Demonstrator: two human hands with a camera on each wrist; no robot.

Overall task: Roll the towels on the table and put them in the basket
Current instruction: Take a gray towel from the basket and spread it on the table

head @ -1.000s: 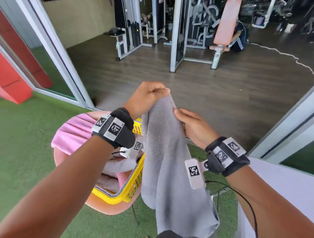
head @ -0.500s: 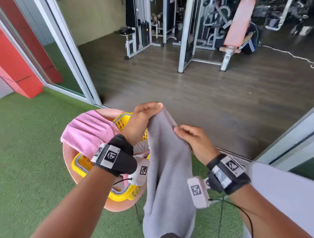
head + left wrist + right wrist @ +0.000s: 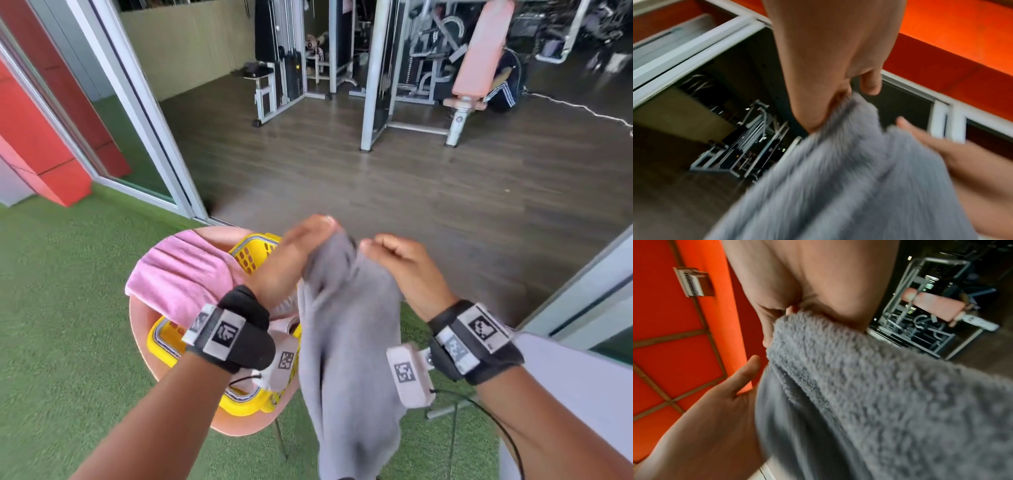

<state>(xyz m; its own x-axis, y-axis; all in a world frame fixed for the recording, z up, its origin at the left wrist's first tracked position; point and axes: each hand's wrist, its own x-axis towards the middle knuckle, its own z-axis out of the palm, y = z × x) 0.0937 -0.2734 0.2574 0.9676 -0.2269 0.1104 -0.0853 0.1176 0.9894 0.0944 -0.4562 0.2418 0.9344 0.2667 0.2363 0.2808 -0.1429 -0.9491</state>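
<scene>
A grey towel (image 3: 349,342) hangs in the air in front of me, its top edge bunched between both hands. My left hand (image 3: 320,229) pinches that top edge, and the left wrist view shows its fingers (image 3: 828,113) curled on the cloth (image 3: 838,178). My right hand (image 3: 368,246) grips the edge just to the right, thumb and fingers closed on the towel (image 3: 879,386). Behind my left wrist, a yellow basket (image 3: 253,253) stands on a pink chair (image 3: 144,342). A pink towel (image 3: 181,274) is draped over the basket's left rim. What the basket holds is mostly hidden.
A white table (image 3: 582,394) fills the lower right corner. Green turf (image 3: 61,325) covers the floor around the chair. Ahead, a sliding door frame (image 3: 154,137) opens onto a wooden gym floor with weight machines (image 3: 394,68).
Both hands have come down with the grey towel and drawn closer together. The towel's top is more bunched and blurred with motion.
</scene>
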